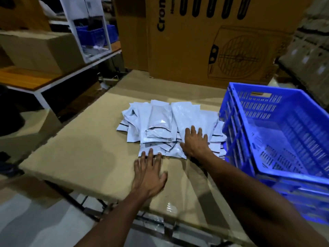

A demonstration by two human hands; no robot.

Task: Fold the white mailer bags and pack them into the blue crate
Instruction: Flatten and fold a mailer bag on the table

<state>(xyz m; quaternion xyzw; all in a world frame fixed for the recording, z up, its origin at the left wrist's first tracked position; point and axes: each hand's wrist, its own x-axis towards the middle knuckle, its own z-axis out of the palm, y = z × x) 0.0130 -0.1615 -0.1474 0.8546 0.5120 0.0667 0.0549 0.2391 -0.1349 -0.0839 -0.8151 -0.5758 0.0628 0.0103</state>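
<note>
A loose pile of white mailer bags (160, 123) lies in the middle of a cardboard-covered table (85, 154). Right of the pile stands the blue crate (277, 139), tilted toward me, with nothing visible inside. My left hand (149, 173) lies flat on the table, fingers spread, its fingertips touching the pile's near edge. My right hand (195, 143) rests palm down on the right side of the pile, fingers apart, holding nothing.
A big brown carton (213, 41) with printed fan drawing stands behind the table. At the left are a wooden bench (26, 77) with a cardboard box (35, 49) and a white rack holding another blue crate (94, 35). Stacked boxes fill the right edge.
</note>
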